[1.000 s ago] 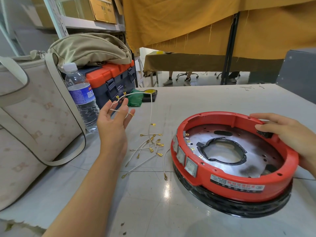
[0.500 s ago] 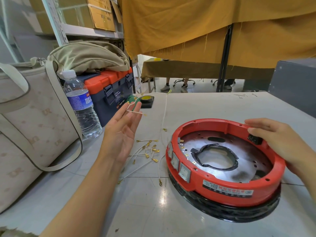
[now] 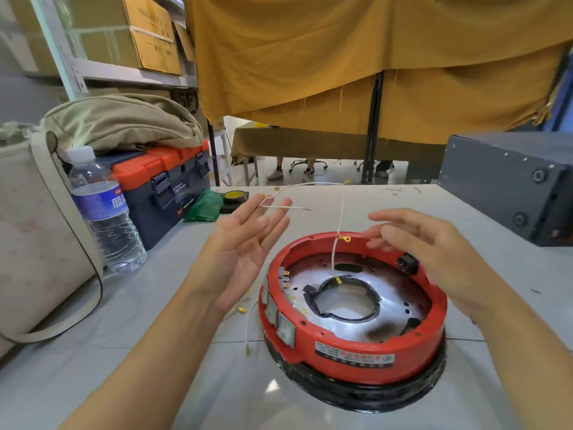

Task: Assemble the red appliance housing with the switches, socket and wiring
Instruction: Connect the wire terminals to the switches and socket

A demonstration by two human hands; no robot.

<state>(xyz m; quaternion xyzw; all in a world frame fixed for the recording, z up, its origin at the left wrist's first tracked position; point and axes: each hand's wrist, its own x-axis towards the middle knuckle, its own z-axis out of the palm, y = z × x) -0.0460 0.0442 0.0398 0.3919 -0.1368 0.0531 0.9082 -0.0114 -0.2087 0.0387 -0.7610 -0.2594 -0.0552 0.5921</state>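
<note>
A water bottle (image 3: 105,212) and toolbox (image 3: 161,184) stand at the desk's (image 3: 155,352) left. The left hand (image 3: 245,246), fingers straight, has thin white wires (image 3: 285,207) at its fingertips. The red housing (image 3: 353,308) sits centre-right on the desk; the right hand (image 3: 434,246) hovers above its far rim, grip relaxed, holding nothing.

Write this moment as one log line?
left hand: open, wires on fingers | right hand: open over red housing | wire unconnected

housing (image 3: 356,346) on table (image 3: 217,383) | bottle (image 3: 105,212), toolbox (image 3: 161,187) left | box (image 3: 508,184) right-behind
</note>
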